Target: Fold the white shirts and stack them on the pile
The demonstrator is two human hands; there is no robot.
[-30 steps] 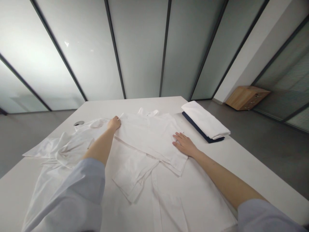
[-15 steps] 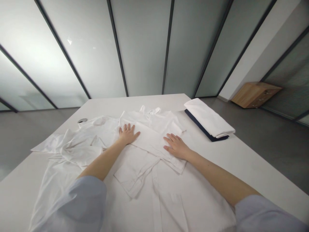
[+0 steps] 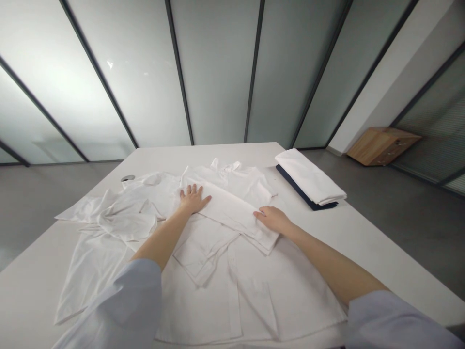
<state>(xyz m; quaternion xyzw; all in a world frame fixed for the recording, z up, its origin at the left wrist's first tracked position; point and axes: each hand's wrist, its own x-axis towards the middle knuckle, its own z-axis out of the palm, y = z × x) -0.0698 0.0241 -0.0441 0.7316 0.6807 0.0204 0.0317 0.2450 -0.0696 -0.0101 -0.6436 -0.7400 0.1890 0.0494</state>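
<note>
A white shirt (image 3: 294, 286) lies spread over the table, its collar (image 3: 227, 167) at the far end and its hem towards me. One sleeve (image 3: 232, 208) is folded slantwise across the body; the cuff of another sleeve (image 3: 203, 264) shows beneath it. My left hand (image 3: 192, 198) rests flat with spread fingers on the upper part of the top sleeve. Farther down that sleeve, my right hand (image 3: 274, 220) has its fingers curled over the far edge and pinches the cloth. Its fingertips are partly hidden.
On the left lies a crumpled white garment (image 3: 105, 242), with a small round grey object (image 3: 128, 178) behind it. To the right, folded white cloth (image 3: 308, 174) sits on a dark navy piece (image 3: 296, 186). A wooden cabinet (image 3: 378, 145) stands beyond the white table (image 3: 366, 242).
My right hand has gone from lying flat on the sleeve to curling round its edge, shifting slightly right. The left hand stays in place. The view has moved a little.
</note>
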